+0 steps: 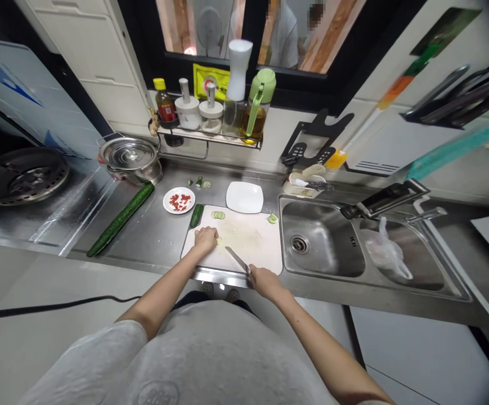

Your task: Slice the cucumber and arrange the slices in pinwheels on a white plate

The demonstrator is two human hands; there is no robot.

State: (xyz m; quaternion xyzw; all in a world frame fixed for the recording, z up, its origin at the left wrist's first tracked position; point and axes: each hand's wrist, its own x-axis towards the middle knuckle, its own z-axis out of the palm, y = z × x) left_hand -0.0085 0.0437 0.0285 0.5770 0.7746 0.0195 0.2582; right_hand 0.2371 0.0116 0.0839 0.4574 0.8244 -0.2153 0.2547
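On the white cutting board (252, 242), my left hand (206, 239) rests with curled fingers. Its fingertips press on a pale green cucumber slice (219, 241), mostly hidden by the hand. My right hand (265, 280) grips the handle of a kitchen knife (236, 258) at the board's front edge; the blade points to the upper left, a little apart from the slice. A short piece of cucumber (197, 216) lies at the board's left edge. Several thin cucumber slices (218, 215) lie along the back, and more cut pieces (272, 218) sit at the back right corner.
Behind the board stand a white plate (245, 197) and a small plate (169, 201) of chopped red pieces. A whole cucumber (121, 219) lies left, near a lidded steel pot (143, 166). To the right is a sink (324, 242); a seasoning rack (223, 138) hangs behind.
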